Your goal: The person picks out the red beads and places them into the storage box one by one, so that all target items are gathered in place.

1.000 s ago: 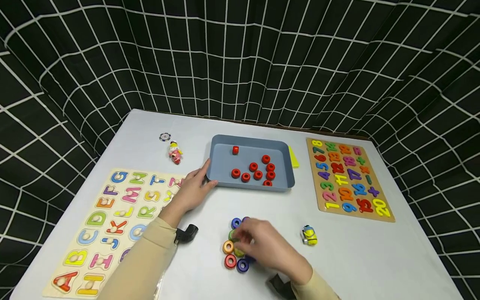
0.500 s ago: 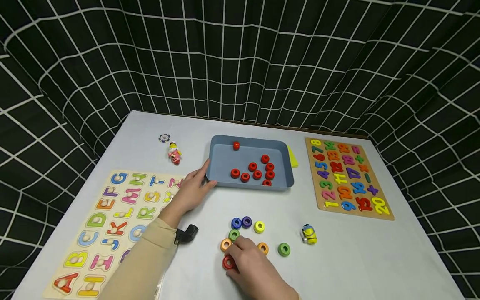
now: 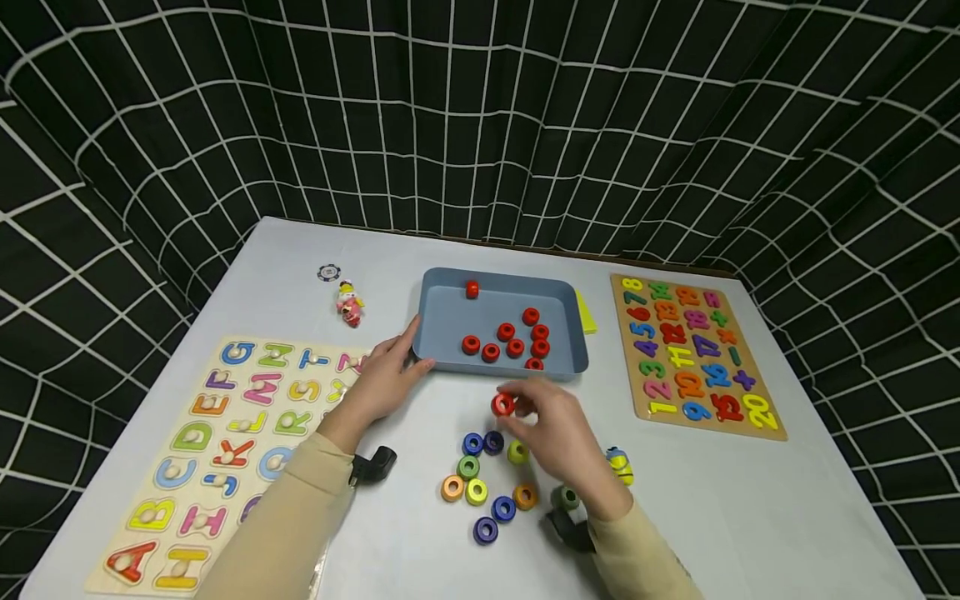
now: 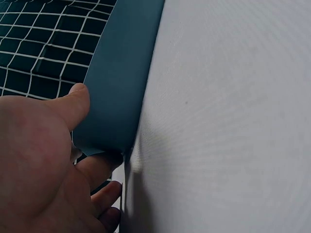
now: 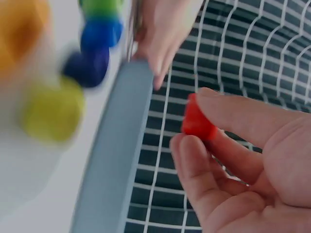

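Observation:
In the head view my right hand (image 3: 551, 425) pinches a red ring-shaped bead (image 3: 502, 405) between thumb and fingers, just in front of the tray. The right wrist view shows the same red bead (image 5: 198, 119) at the fingertips. At the front left corner of the blue-grey tray (image 3: 495, 372), my left hand (image 3: 384, 383) grips the wall, thumb on the front side and fingers round the corner. Inside the tray lie several red beads (image 3: 515, 348). Nearer me are loose beads, among them a blue one (image 3: 504, 509), an orange one (image 3: 452, 488) and a yellow one (image 3: 476, 492).
A wooden alphabet board (image 3: 225, 454) lies on the left, a number board (image 3: 697, 358) on the right. A snowman figure (image 3: 349, 304) and a poker chip (image 3: 328, 272) are at the back left. A small yellow-and-blue figure (image 3: 619, 465) is partly behind my right wrist.
My right hand has picked up the red bead from the near cluster and carried it up towards the tray. Earlier it moved among the beads, spreading some apart. The left hand has stayed put.

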Demonstrator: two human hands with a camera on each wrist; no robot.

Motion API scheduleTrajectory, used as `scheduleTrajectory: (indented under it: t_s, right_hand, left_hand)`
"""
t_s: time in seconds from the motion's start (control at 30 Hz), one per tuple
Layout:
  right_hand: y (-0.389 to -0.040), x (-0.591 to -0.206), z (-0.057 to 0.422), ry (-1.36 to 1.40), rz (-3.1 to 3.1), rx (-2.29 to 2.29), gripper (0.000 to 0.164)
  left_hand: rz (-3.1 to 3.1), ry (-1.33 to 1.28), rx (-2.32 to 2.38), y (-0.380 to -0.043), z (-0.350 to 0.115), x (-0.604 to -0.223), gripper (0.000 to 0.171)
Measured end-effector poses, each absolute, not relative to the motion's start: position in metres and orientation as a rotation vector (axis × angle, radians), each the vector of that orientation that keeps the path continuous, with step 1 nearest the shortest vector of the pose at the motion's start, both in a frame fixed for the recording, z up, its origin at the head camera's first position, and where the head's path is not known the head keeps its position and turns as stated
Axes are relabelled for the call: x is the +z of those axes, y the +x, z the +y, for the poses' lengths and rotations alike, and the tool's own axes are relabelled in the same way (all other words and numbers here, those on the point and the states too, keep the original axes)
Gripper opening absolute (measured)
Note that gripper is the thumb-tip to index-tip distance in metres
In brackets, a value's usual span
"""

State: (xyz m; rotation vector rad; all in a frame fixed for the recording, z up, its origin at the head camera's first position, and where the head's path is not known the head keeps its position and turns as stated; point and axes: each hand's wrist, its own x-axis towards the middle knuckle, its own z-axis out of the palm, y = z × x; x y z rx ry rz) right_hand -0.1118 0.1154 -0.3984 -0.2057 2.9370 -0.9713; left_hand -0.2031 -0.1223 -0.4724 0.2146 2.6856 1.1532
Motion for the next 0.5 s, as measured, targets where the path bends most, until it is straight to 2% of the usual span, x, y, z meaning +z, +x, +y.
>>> scheduleTrajectory:
  t_s: [0.27,0.5]
  right_hand:
    - [-0.213,-0.402,0.107,-0.235,2.985,-0.909,0.031]
    - [-0.259,-0.41,0.094,-0.194,2.964,-0.818,0.031]
  left_hand:
    - [2.686,0.193,1.163,-0.203,-0.125,-0.476,0.073]
    - [2.685,0.204,1.193,-0.204,-0.123,-0.474,0.073]
